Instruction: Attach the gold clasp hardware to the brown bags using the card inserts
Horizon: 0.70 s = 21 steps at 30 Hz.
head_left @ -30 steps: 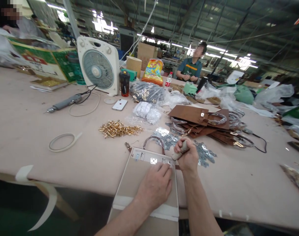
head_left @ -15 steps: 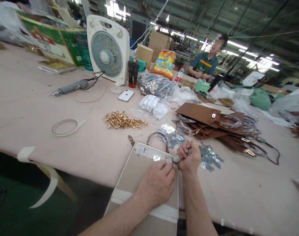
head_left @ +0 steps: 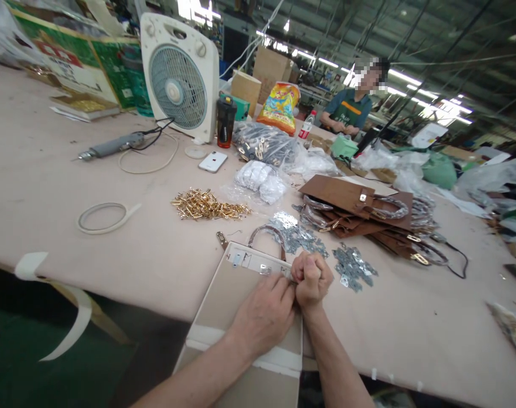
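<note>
A beige bag panel (head_left: 224,297) slants across the table's front edge, with a brown wrapped handle (head_left: 266,229) beyond its top. My left hand (head_left: 266,309) rests on the panel, its fingers curled and pressed near the upper right corner; what they pinch is hidden. Beside it, my right hand (head_left: 312,277) is closed in a fist at the panel's right edge. The pale-handled hand tool it held earlier is hidden inside the fist now. A small metal plate (head_left: 265,269) sits on the panel's top strip. Grey metal plates (head_left: 354,266) lie in a pile to the right.
Gold-coloured fasteners (head_left: 207,205) are heaped behind the panel. Brown bag pieces (head_left: 338,198) are stacked at the right. Farther back are a phone (head_left: 213,161), a corded grey power tool (head_left: 111,146), a box fan (head_left: 179,79) and a co-worker (head_left: 349,110). A tape roll (head_left: 102,218) lies left.
My right fist has turned and closed up against the left hand, covering the tool's pale handle that showed before. My left hand stays on the panel. The view has shifted slightly.
</note>
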Motion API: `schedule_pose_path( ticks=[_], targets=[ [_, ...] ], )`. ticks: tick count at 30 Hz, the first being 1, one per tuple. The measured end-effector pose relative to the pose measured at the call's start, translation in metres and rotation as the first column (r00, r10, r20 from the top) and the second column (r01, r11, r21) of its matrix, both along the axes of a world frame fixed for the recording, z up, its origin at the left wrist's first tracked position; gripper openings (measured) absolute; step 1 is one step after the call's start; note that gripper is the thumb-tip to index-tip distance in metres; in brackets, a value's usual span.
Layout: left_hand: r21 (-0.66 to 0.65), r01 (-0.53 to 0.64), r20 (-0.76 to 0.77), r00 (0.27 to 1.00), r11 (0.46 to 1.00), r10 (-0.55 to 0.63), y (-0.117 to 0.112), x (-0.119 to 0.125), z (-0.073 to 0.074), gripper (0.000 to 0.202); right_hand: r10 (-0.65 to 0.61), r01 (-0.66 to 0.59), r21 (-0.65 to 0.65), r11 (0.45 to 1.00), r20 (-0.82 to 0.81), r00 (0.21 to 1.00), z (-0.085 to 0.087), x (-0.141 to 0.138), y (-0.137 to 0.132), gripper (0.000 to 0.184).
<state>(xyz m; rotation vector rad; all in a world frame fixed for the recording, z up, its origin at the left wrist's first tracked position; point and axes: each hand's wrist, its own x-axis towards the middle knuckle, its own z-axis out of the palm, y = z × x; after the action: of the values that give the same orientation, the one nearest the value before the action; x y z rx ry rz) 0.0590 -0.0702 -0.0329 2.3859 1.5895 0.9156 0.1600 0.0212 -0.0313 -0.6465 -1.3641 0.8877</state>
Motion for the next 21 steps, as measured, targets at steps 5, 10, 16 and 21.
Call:
schedule_pose_path(
  ticks=[5, 10, 16, 21],
  targets=[
    [0.066, -0.102, 0.029, 0.994, 0.993, 0.101, 0.014, -0.004, 0.003, 0.044, -0.08, 0.082, 0.03, 0.996, -0.06, 0.995, -0.001, 0.001, -0.008, 0.039],
    [-0.006, -0.068, -0.091, 0.994, 0.998, 0.067, 0.027, -0.012, 0.008, 0.059, -0.051, 0.046, -0.043, 0.998, -0.125, 0.991, 0.007, 0.005, -0.005, 0.033],
    [-0.016, -0.086, -0.111, 0.99, 0.996, 0.084, 0.025, -0.011, 0.008, 0.063, -0.059, 0.017, -0.133, 0.991, -0.317, 0.947, 0.025, 0.021, -0.007, 0.035],
    [-0.021, -0.085, -0.099, 0.992, 0.996, 0.083, 0.026, -0.011, 0.006, 0.064, 0.002, -0.016, -0.046, 0.999, -0.295, 0.955, 0.025, 0.019, -0.024, 0.039]
  ],
)
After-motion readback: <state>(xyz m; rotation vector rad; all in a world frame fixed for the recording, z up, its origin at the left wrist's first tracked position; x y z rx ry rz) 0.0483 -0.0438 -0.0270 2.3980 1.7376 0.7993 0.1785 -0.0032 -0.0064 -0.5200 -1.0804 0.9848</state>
